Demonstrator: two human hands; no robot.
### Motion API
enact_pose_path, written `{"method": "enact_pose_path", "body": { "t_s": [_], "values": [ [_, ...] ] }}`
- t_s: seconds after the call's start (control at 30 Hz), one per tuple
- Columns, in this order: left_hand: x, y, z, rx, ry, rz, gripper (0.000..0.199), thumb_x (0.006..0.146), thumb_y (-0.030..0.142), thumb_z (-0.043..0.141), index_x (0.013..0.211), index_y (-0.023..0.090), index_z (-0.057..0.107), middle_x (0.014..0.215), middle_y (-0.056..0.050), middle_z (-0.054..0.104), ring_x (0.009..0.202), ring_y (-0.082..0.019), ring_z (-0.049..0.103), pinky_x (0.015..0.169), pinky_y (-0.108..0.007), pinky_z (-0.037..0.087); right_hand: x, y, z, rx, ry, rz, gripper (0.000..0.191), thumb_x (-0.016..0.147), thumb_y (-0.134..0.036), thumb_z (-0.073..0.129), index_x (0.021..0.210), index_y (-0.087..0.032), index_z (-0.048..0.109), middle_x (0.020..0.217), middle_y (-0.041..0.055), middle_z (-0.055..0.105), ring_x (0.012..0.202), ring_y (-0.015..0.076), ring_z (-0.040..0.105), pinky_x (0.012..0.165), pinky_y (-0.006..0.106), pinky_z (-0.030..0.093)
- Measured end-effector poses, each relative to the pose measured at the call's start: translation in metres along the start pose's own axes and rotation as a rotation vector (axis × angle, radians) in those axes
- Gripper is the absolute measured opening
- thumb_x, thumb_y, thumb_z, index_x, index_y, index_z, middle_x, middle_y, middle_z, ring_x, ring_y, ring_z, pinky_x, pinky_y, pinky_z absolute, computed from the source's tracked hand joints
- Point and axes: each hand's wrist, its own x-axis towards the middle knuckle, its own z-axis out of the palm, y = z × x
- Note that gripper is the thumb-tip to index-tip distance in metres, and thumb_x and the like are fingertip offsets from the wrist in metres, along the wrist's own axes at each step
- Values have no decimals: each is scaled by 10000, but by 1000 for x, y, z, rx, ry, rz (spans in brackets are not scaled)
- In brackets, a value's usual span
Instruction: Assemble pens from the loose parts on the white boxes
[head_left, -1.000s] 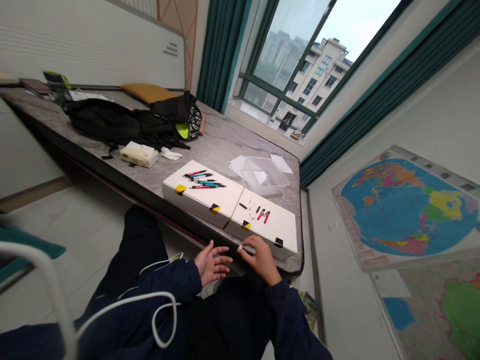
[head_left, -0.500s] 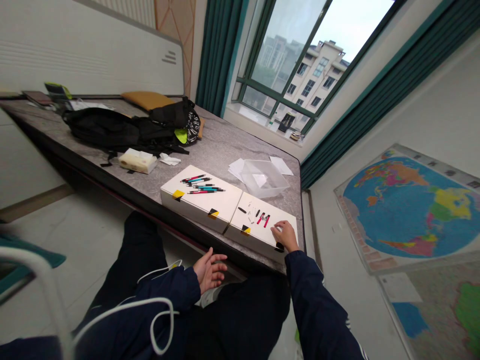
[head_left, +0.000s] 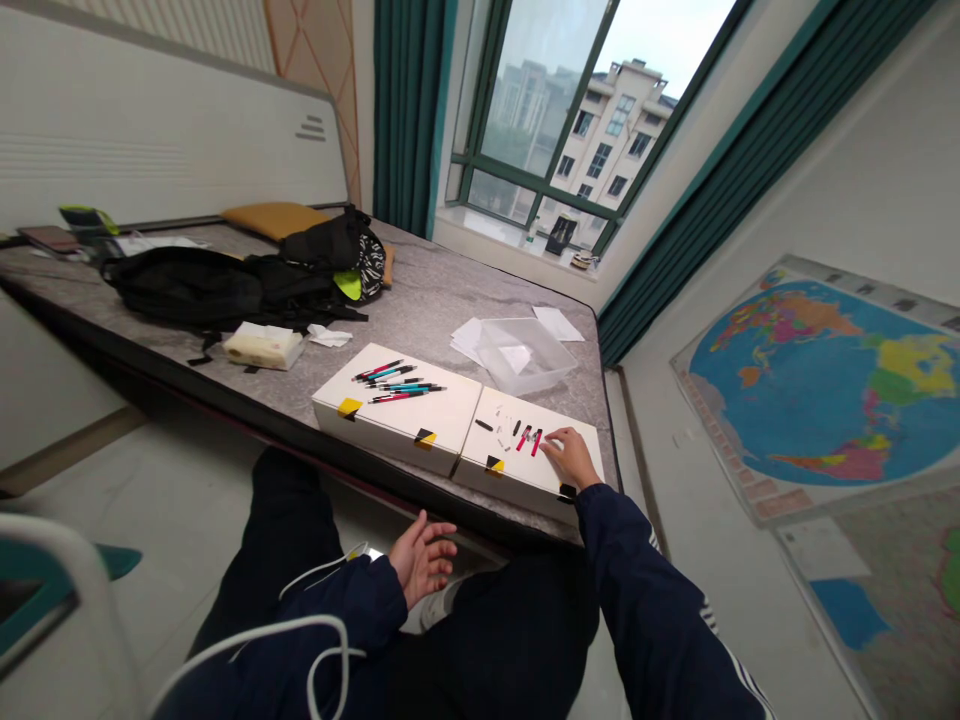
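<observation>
My right hand (head_left: pixel 571 457) is over the right white box (head_left: pixel 484 485), fingertips drawn together in a pinch beside two red pen barrels (head_left: pixel 531 441). What it holds, if anything, is too small to make out. Left of the barrels lie two short black pen grips (head_left: pixel 484 425) and several small clear or white pen parts (head_left: pixel 501 437). On the left white box (head_left: pixel 382 430) rests a loose pile of pens (head_left: pixel 401 384) in red, teal and black. My left hand (head_left: pixel 424 558) hovers above my lap, palm up, fingers spread and holding nothing.
Behind the boxes stands a clear plastic bin (head_left: pixel 529 355) with paper sheets (head_left: pixel 559 323) around it. A tissue pack (head_left: pixel 264 346) and a black backpack (head_left: pixel 225 285) lie on the grey mattress (head_left: pixel 427 290). A white cable (head_left: pixel 285 625) loops by my left sleeve.
My right hand has moved slightly away from me over the right box, its fingertips now closer to the red barrels. The left hand stays open above my lap. The view has shifted a little.
</observation>
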Motion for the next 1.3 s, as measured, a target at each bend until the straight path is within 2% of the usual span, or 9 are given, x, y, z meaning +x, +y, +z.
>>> {"method": "enact_pose_path", "body": {
  "t_s": [0.1,0.2,0.33,0.47,0.7,0.83,0.97,1.13,1.3],
  "values": [
    [-1,0,3,29,17,6,451,892,584,436,1042,179,567,717,-23,649,529,-141,611,493,-237,441,-14,-1,1,8,82,55,333,781,-403,641,958,-135,728,975,116,643,936,240,568,887,342,403],
    [1,-1,6,66,12,9,408,884,554,482,1042,185,557,709,-8,640,521,-129,604,490,-225,426,-39,-6,1,8,247,129,281,839,-345,548,913,-125,707,928,123,647,919,244,568,884,358,408],
    [5,-4,10,135,15,14,349,889,500,506,1036,185,545,710,8,634,512,-113,594,492,-218,417,-88,-23,3,7,475,150,248,880,-307,479,861,-145,666,908,121,637,926,247,555,898,384,403],
    [9,-3,12,232,22,57,321,896,470,497,1035,183,538,717,15,637,517,-102,599,495,-208,424,-144,-46,17,101,569,149,265,906,-363,490,865,-155,651,888,108,646,907,233,569,896,382,412],
    [9,20,17,455,37,269,407,770,517,637,980,178,551,711,9,642,499,-91,594,453,-181,397,-219,-76,49,399,486,371,410,873,-504,529,890,-128,692,753,79,677,611,173,583,615,265,450],
    [8,49,24,597,70,397,448,710,521,682,952,168,549,721,-9,660,500,-96,587,443,-184,379,-235,-91,41,575,401,437,457,818,-563,576,899,-131,702,715,64,677,577,170,591,577,256,456],
    [14,80,28,811,230,648,439,700,464,680,1003,178,542,734,-16,686,585,-124,610,501,-212,418,-251,-99,33,793,390,538,510,750,-610,631,906,-129,695,688,60,664,611,194,616,572,266,485],
    [26,116,13,1267,376,987,203,755,321,620,896,177,638,848,-43,696,813,-177,641,768,-318,493,-270,-106,38,964,349,617,518,726,-599,668,941,-128,680,652,54,643,576,190,590,511,265,474],
    [28,160,-7,1805,569,1060,171,805,212,558,910,191,691,836,-38,663,834,-187,608,854,-357,453,-266,-119,42,985,302,588,471,741,-579,665,909,-140,686,656,49,635,595,186,588,550,269,480]
  ]
}}
